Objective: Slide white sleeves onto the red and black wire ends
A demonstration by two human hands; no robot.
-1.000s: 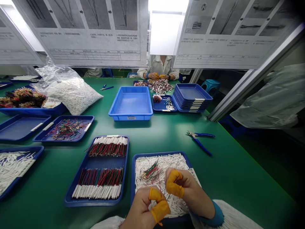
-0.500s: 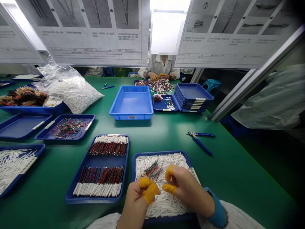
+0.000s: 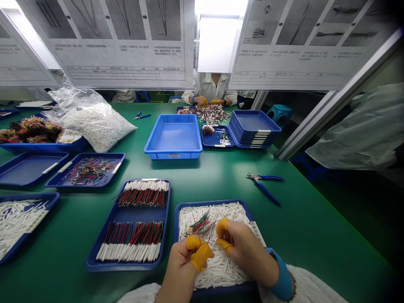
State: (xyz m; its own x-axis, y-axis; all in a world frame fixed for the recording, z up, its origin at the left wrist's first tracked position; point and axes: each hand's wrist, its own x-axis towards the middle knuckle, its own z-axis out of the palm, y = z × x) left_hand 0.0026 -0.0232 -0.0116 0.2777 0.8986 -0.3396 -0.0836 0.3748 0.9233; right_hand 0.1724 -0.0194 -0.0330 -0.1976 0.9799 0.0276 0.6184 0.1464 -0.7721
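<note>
- Pinching with my left hand [image 3: 185, 259], I have thumb and forefinger closed on what looks like thin wire [image 3: 200, 239]; how many strands, I can't tell.
- My right hand [image 3: 242, 240], just beside it, curls thumb and forefinger nearly together; whether anything sits between them, I can't tell.
- Best, I'd judge, to pinch lightly near the wire's end and part strands one by one.
- Finger cots [image 3: 201, 257]: two per hand, four altogether.
- Below my grip: one tray [image 3: 176, 223] of white tubes [image 3: 217, 271], past counting, with one loose wire bundle [image 3: 202, 225] just beyond my left fingertips.
- Left of my grip: one sorting tray [image 3: 139, 215], two rows of white-ended wires [image 3: 135, 234].
- Beyond my right hand: one pair of nippers [image 3: 267, 193].
- Farther ahead: one light-blue bin [image 3: 173, 136], one tray stack [image 3: 255, 134], one co-worker [image 3: 212, 89].
</note>
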